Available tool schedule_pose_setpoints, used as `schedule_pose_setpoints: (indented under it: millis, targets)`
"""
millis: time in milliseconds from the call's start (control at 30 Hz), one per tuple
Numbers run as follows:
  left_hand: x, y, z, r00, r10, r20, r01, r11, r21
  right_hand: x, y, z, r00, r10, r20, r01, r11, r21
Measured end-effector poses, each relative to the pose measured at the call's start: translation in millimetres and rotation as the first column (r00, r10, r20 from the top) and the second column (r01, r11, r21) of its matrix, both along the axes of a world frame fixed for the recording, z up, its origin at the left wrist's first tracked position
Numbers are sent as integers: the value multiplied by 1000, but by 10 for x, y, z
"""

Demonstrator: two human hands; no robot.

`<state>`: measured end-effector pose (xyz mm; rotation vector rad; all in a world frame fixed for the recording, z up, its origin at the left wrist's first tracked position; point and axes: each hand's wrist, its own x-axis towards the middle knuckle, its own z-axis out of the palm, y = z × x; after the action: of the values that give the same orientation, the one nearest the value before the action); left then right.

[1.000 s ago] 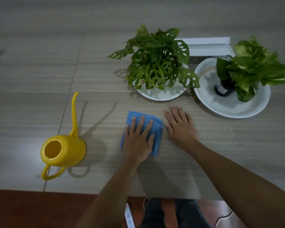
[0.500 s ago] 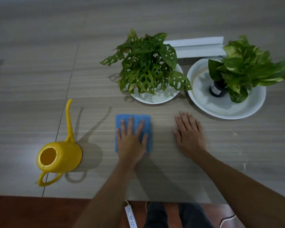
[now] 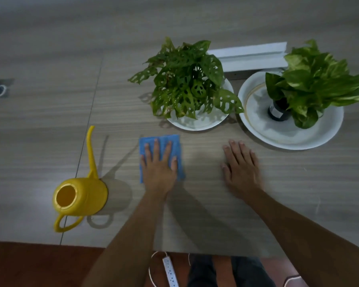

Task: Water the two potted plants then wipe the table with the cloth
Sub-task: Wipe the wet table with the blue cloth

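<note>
The folded blue cloth [image 3: 179, 149] lies on the pale wood-grain table [image 3: 298, 193], just in front of the plants. The left hand [image 3: 159, 166] presses flat on it, fingers straight and spread, not curled round it. The right hand [image 3: 241, 168] rests flat on bare table, holding nothing.

The cloth looks soft, light and limp; I'd drive it with palm pressure on its middle, since pushing an edge would probably bunch it.

The yellow plastic watering can [image 3: 81, 195] stands to the left, its mouth open; whether water remains I cannot tell. A shallow white dish [image 3: 197, 125] holds the hole-leaved green plant [image 3: 187, 85], its pot hidden by leaves. A wide white plate [image 3: 288, 139] holds the variegated green plant [image 3: 315, 88] in a small dark pot [image 3: 276, 112].
</note>
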<state>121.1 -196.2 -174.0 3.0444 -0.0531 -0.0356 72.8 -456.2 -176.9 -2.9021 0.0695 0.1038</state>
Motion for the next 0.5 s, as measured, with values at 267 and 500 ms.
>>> schedule_pose_setpoints:
  millis: [267,500]
  targets:
    - [-1468,-148,86,998,9,-60,-12,999,-52,-3,15,86,1000,-8,-23,8,1000,-9]
    - [-546,510,32,996,94,10,-94,995,27,-6,32,65,1000,1,1,-1,1000,-17]
